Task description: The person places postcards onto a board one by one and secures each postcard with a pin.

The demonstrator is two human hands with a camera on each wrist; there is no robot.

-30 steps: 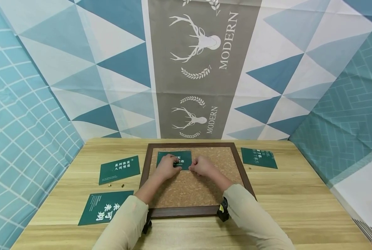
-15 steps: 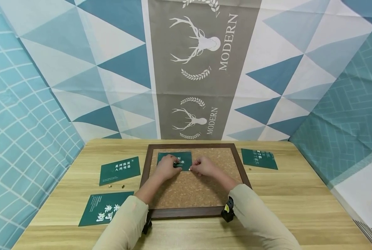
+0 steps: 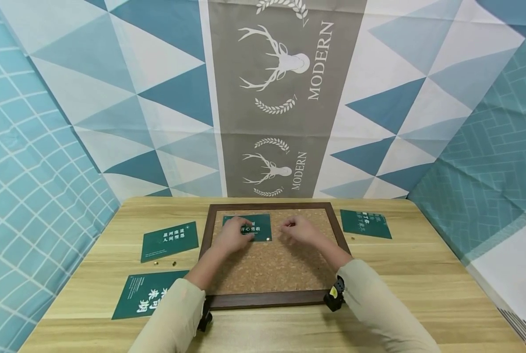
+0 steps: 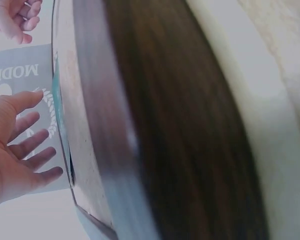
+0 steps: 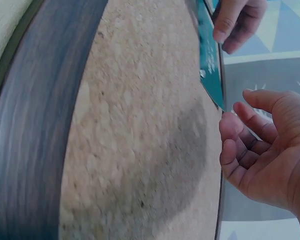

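A framed cork board (image 3: 263,269) lies on the table. Near its upper left, a green card (image 3: 263,225) with white lettering lies flat on the cork. A small shiny push pin (image 3: 268,239) sits at the card's lower right corner; the right wrist view shows this pin (image 5: 202,73) too. My left hand (image 3: 234,236) is over the card's left part and hides some of it; in the left wrist view this hand (image 4: 17,145) has its fingers spread. To the right of the card, my right hand (image 3: 302,230) is above the cork, its fingers (image 5: 231,150) loosely bent around nothing.
Left of the board lie a green card (image 3: 170,241) and a larger-lettered green card (image 3: 145,294), with two small brass pins, one (image 3: 155,263) beside the other (image 3: 173,264). On the right are another green card (image 3: 365,224) and a pin (image 3: 353,238). A patterned cloth (image 3: 272,98) hangs behind.
My right hand has let go of the push pin at the card's lower right corner and moved right, away from the card. The left hand has stayed nearly in place, its fingers slightly lifted.
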